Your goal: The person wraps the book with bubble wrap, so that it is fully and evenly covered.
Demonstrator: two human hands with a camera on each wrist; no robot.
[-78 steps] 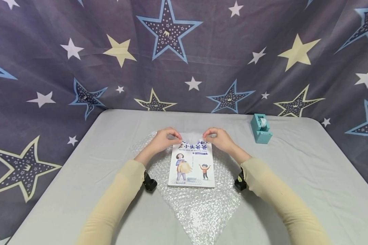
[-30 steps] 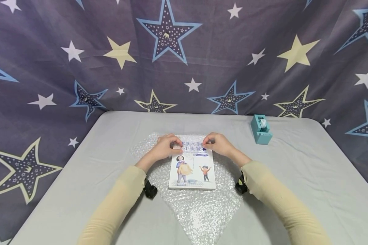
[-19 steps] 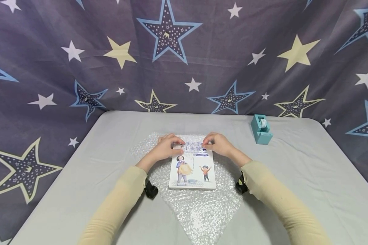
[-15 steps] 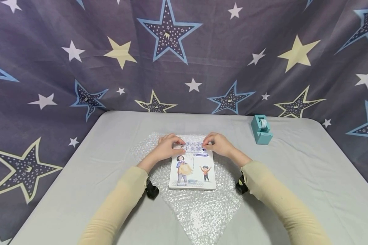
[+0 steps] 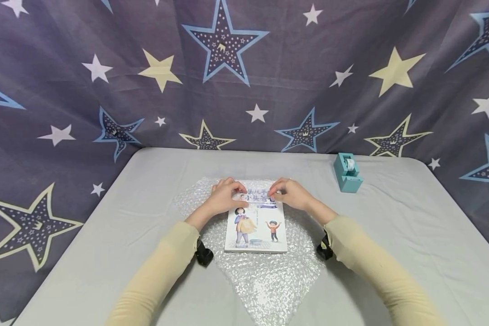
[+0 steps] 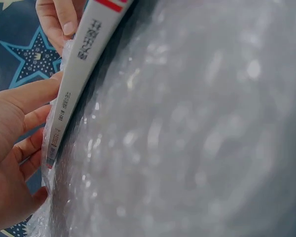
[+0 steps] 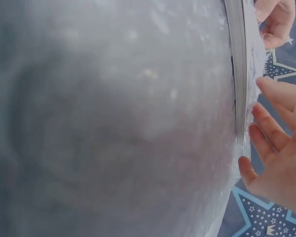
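Observation:
A children's book (image 5: 256, 226) with a woman and a boy on its white cover lies face up on a sheet of bubble wrap (image 5: 265, 285). The wrap's far part is folded over the book's top, and the purple title shows through it. My left hand (image 5: 224, 197) rests on the fold at the upper left, its thumb and forefinger spread apart. At the upper right, thumb and forefinger of my right hand (image 5: 289, 194) pinch the fold's edge. In the left wrist view the book's spine (image 6: 81, 74) stands out against the wrap, with my left fingers beside it.
A teal tape dispenser (image 5: 347, 173) with a roll of tape stands at the back right of the grey-covered table (image 5: 146, 181). A dark curtain (image 5: 244, 90) with stars hangs behind the table.
Both hands have come a little nearer, laying the far wrap over the book's title. The left thumb and forefinger, close together at first, have spread, and the left hand has shifted slightly right.

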